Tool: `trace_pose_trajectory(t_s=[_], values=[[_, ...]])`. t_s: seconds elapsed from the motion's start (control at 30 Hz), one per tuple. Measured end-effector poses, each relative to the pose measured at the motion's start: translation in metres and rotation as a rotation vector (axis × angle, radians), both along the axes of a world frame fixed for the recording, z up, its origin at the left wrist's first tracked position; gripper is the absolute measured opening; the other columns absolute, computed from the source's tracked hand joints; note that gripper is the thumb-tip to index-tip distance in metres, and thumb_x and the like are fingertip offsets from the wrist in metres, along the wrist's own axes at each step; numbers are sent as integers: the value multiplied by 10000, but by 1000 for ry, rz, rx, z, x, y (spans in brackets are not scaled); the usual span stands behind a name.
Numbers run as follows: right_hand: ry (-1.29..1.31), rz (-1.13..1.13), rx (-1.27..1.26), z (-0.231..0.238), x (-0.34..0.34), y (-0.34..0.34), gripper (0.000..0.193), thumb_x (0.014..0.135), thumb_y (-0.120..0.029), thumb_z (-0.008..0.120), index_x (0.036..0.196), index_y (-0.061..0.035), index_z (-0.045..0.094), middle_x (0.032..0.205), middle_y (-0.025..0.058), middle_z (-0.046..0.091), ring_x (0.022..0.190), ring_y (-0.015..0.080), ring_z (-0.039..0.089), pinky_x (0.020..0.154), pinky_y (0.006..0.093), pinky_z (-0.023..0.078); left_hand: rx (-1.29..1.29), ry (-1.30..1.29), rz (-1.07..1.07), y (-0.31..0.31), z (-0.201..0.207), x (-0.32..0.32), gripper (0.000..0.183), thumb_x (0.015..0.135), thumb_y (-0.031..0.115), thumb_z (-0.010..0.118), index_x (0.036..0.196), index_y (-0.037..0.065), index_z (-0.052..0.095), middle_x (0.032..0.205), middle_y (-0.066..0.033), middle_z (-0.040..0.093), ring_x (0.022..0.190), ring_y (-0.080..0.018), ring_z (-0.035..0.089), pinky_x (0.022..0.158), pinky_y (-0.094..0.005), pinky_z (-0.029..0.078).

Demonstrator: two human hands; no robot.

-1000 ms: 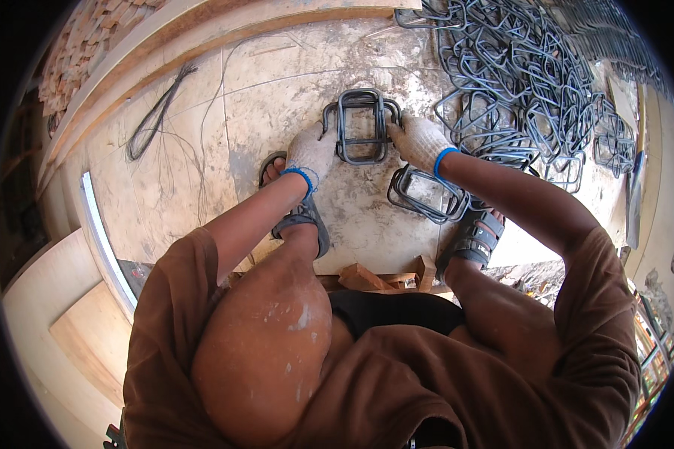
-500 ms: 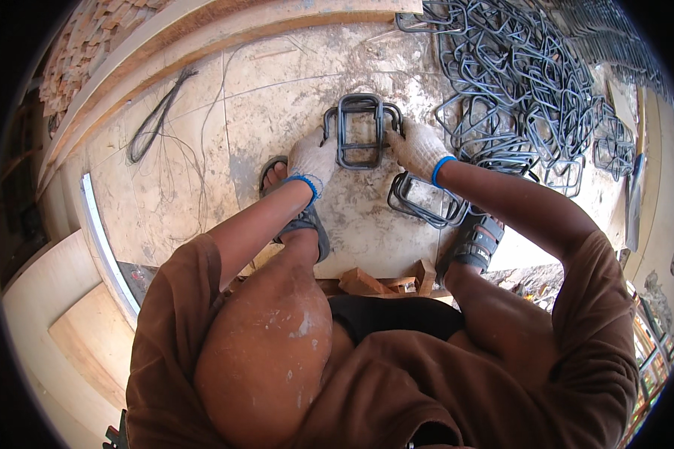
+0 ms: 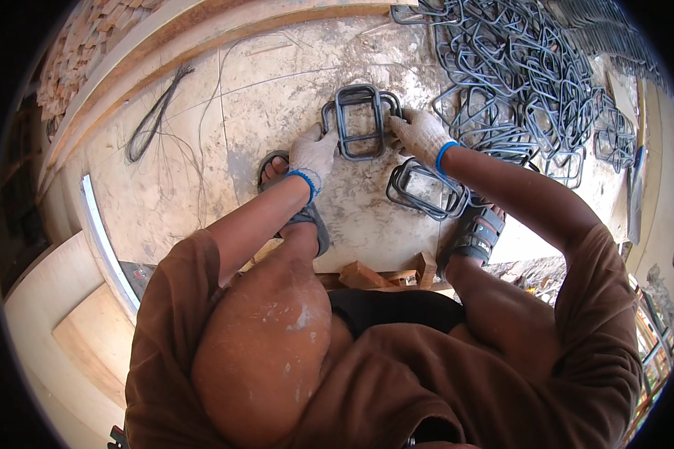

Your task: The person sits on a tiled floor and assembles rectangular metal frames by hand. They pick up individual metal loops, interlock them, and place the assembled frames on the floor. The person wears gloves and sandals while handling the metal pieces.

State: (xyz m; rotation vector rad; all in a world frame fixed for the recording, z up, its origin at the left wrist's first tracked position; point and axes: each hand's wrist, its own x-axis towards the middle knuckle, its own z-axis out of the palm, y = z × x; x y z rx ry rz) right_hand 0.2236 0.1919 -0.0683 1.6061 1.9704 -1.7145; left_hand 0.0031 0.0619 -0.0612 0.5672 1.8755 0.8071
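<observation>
A small group of dark steel rebar stirrups (image 3: 361, 138), bent into rounded rectangles, lies between my hands with some frames overlapping crosswise. My left hand (image 3: 313, 155), in a pale knitted glove, has its fingers closed at the left side of the group. On the opposite side, my gloved right hand (image 3: 421, 138) pinches the right edge; its fingertips partly hide the bars there. A second small stack of stirrups (image 3: 427, 188) rests nearer me, below my right wrist and beside my right sandal.
A large tangled heap of stirrups (image 3: 513, 82) covers the far right. A looped bundle of thin wire (image 3: 157, 120) lies at left. Long timber boards (image 3: 225, 31) border the far side, and wood offcuts (image 3: 363, 276) sit between my feet.
My right hand has shifted slightly away from me along the right edge of the stirrups. My left hand stays at nearly the same place.
</observation>
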Motion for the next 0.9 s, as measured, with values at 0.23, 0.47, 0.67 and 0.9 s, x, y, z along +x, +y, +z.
trace_pose_trajectory(t_s=[0.23,0.47,0.67,0.9], values=[[-33,-27,84,11,-6,14,527,1004,-408,569,1188,49,754,962,265,783,955,407,767,873,475,579,41,-104,114,2,2,15,235,1002,235,684,1067,20,753,793,-69,715,688,-156,661,631,-345,524],[-68,123,304,21,1,32,518,1041,-428,565,1319,-21,727,1047,277,779,1020,436,759,901,510,573,-30,-303,165,8,10,14,281,1037,244,712,1174,3,756,997,-70,773,760,-137,709,645,-304,561],[-165,124,452,29,19,28,611,1068,-469,562,1343,64,679,1115,317,762,1069,455,744,955,508,591,-38,-261,76,4,18,1,459,1048,235,732,1394,-58,671,1211,-118,768,939,-175,768,770,-302,625],[-213,485,710,95,63,-30,948,789,-459,906,1513,0,502,1308,237,649,1237,402,645,1022,488,561,-42,-263,119,-10,-5,-11,537,1037,279,748,1428,-75,647,1291,-148,747,1018,-188,756,843,-299,609]])
